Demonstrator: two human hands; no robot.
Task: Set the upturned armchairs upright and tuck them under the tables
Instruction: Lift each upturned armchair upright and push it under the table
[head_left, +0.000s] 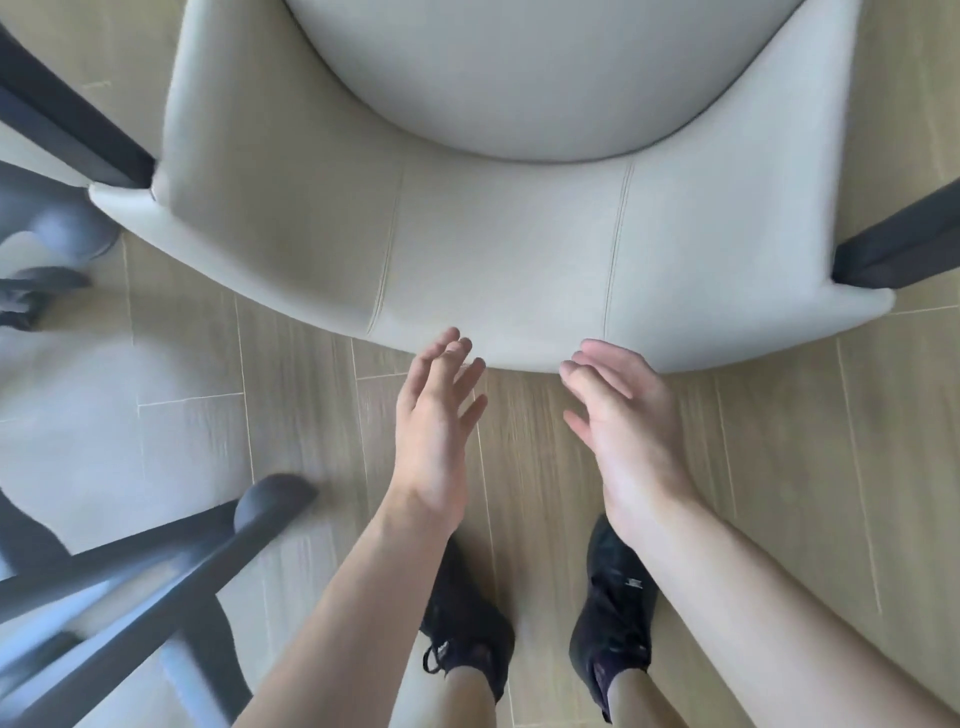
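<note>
A beige upholstered armchair (498, 244) fills the upper half of the head view, seen from above and behind, with its curved backrest towards me and its round seat cushion (530, 67) beyond. It stands upright; dark legs show at its left (67, 119) and right (898, 249) corners. My left hand (436, 421) hovers just short of the backrest's top edge, fingers spread, holding nothing. My right hand (618, 415) is beside it, also empty with fingers apart, its fingertips at the backrest rim. Whether either hand touches the chair I cannot tell.
Dark legs of another chair or frame (171, 566) slant across the lower left, blurred. More dark blurred shapes (47, 249) sit at the left edge. My feet in black shoes (613, 603) stand on the wood-look plank floor (779, 467).
</note>
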